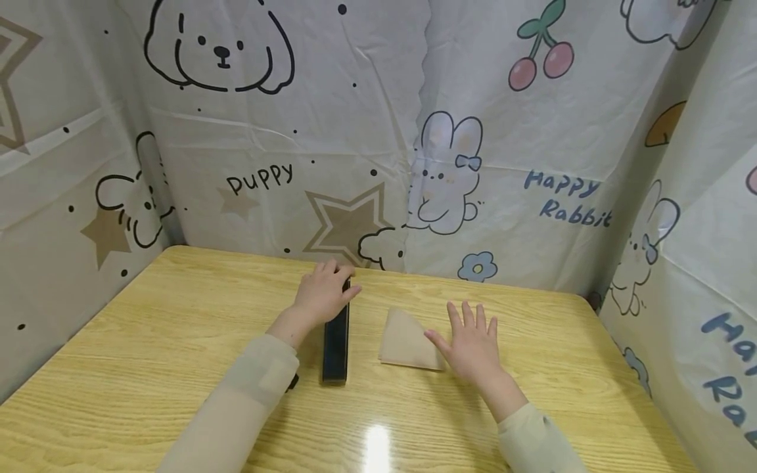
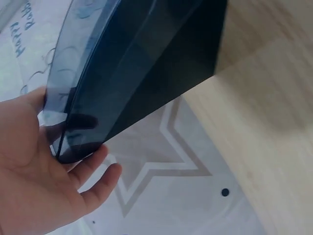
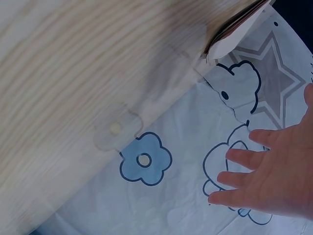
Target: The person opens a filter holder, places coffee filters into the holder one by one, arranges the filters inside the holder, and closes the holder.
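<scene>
A narrow, dark, see-through plastic holder (image 1: 336,348) stands on the table, left of centre. My left hand (image 1: 321,292) grips its far end, and the left wrist view shows thumb and fingers on either side of the holder's corner. To the right lies a flat stack of brown cone-shaped paper coffee filters (image 1: 408,341). Just right of the filters, my right hand (image 1: 473,348) has its fingers spread and holds nothing, the thumb close to the paper's edge. The right wrist view shows the filters' layered edge near its top.
A small black item (image 1: 292,383) shows partly from behind the left sleeve. The wooden table (image 1: 532,420) ends at printed cloth (image 1: 367,151), which hangs behind it and along both sides.
</scene>
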Demonstrator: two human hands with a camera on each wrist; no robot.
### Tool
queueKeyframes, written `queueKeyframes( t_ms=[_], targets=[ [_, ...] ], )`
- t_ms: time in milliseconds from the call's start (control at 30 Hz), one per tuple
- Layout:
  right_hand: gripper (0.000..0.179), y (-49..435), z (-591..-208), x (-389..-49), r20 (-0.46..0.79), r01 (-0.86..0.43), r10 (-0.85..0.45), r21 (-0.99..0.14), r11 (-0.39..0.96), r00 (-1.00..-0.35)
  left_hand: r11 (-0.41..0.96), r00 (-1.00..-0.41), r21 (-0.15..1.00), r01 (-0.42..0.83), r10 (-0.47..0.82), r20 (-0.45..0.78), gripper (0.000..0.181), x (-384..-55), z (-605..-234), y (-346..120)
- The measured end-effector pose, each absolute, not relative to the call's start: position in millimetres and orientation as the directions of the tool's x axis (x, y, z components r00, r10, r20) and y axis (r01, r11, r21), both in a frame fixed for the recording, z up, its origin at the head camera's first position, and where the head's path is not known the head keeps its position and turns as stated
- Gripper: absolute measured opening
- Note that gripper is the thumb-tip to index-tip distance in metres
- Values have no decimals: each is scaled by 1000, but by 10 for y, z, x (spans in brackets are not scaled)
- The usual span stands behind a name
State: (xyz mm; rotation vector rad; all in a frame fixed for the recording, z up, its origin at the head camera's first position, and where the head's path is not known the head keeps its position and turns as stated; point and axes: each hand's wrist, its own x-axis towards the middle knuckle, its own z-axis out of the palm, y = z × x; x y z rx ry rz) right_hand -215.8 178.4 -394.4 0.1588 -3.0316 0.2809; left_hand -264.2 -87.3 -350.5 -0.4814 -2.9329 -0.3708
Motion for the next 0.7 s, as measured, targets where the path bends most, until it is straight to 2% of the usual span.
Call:
queueKeyframes(
  t_ms=[200, 333, 467, 700],
  targets=[
    [75, 1757, -3946, -2154, 95, -115, -98, -197, 974, -991, 924, -941, 175, 339, 328, 90, 40, -2615, -3414, -842],
    [72, 1705, -3911, -2117, 94, -148, -129, -237, 960, -987, 921, -942, 199, 335, 335, 35, 39, -2586, -3363, -806],
    [68, 1596, -3845, -2069, 105, -199, -175, -304, 932, -979, 923, -946, 218, 317, 324, 6, 40, -2545, -3322, -756],
    [64, 1386, -3787, -2018, 145, -278, -242, -347, 896, -959, 944, -961, 187, 271, 277, -10, 47, -2456, -3320, -654]
  ],
)
